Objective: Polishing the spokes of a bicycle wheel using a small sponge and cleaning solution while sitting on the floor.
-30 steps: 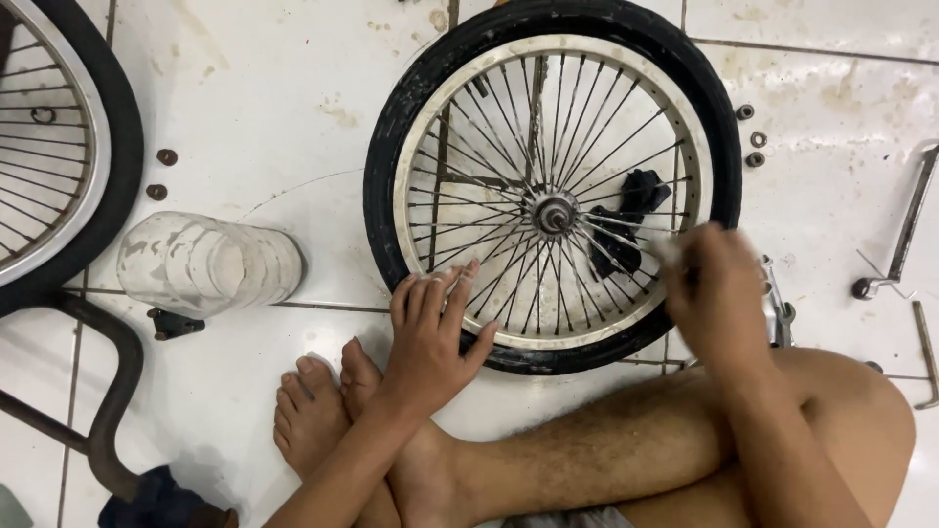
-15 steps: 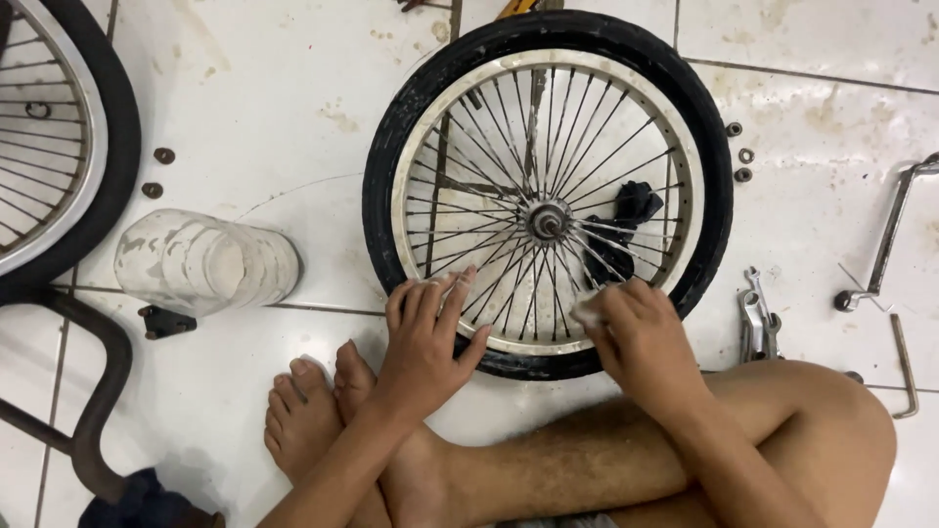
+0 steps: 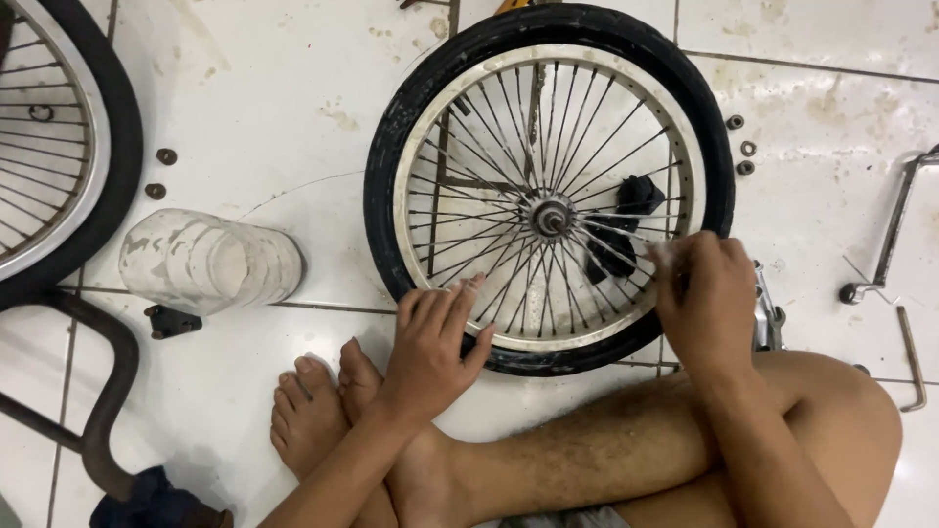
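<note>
Lying flat on the tiled floor, bicycle wheel, left hand spread flat on its near rim, right hand pinching a pale rag over the right-side spokes.

The right hand has shifted from the lower rim to the right-hand rim of the black-tyred spoked bicycle wheel
</note>
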